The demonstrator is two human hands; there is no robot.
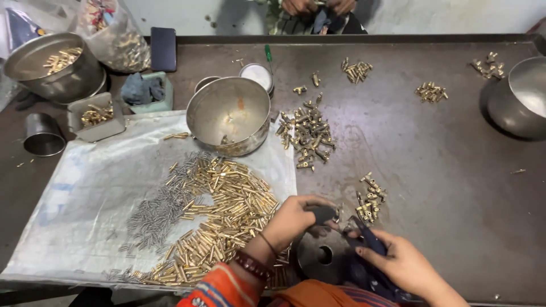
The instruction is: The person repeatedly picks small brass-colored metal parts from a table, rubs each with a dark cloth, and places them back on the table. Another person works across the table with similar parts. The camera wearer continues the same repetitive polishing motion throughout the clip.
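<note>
From the head camera, the left hand (293, 219) is closed around a small dark block (323, 214) with a bit of brass showing at its end, and the right hand (401, 262) grips a dark-handled tool (367, 236) whose tip meets that brass bit just above a round metal disc (321, 256) with a hole in its middle. Both hands are clamped on what they hold and are close together, almost touching at the tool tip. It looks like the fitting step, one small part being pressed or set into another over the disc; the move after it would call for a steady left hand and a short, careful push from the tool. Just left of the left hand, a big heap of brass tubes (227, 216) lies on a white sheet (85, 193), with a band of thin grey pins (156, 213) beside it. Near the tool tip is a small pile of brass fittings (369, 199), and a larger pile (307, 133) lies farther up the dark table (443, 170), next to a tilted steel bowl (228, 113). Another steel bowl (48, 65) holding brass pieces stands at the far left. Across the table, another person's hands (318, 7) are at work.
</note>
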